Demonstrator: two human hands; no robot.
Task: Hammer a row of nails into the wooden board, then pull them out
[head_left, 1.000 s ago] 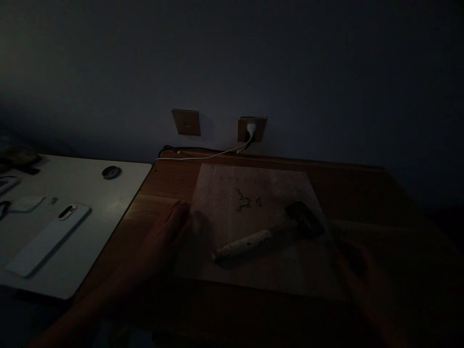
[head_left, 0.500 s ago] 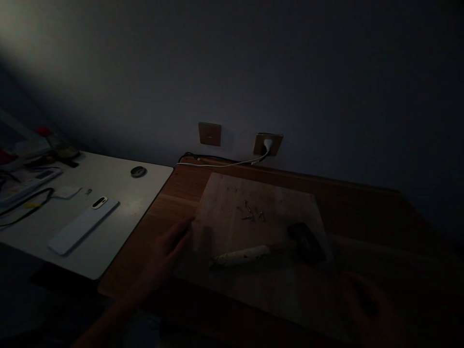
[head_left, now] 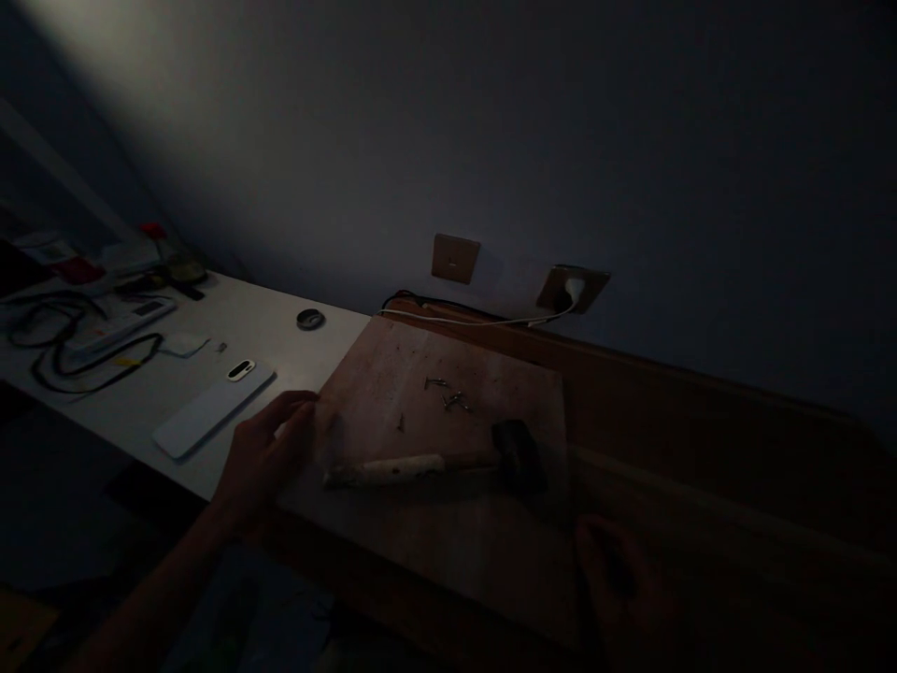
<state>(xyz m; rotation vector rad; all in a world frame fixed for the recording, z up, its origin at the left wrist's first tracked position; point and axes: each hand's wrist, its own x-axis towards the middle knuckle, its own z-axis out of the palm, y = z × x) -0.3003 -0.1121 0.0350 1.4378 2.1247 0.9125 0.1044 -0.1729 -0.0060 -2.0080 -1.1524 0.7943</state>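
A flat wooden board [head_left: 448, 551] lies across the brown tabletop, its left side now at the white table. My left hand [head_left: 263, 453] grips the board's left edge with bent fingers. At the board's right edge is my right hand [head_left: 620, 575], fingers curled against it, dim in the shadow. On the board rests a hammer [head_left: 403, 469], its dark head to the right and its pale, wrapped-looking handle to the left. Several small metal screws or nails [head_left: 457, 402] lie loose beyond the hammer; one stands apart to the left.
On the white table [head_left: 273, 304] are a white phone [head_left: 210, 411], a round dark ring-like object [head_left: 309, 320], black cables [head_left: 52, 360] and a power strip [head_left: 126, 322]. Behind, a wall socket [head_left: 573, 289] holds a white plug, with a cable running along the tabletop's back edge.
The board has slid left and back with both hands on its edges, carrying the hammer along. The small metal pieces have shifted on it. The view has turned slightly left.
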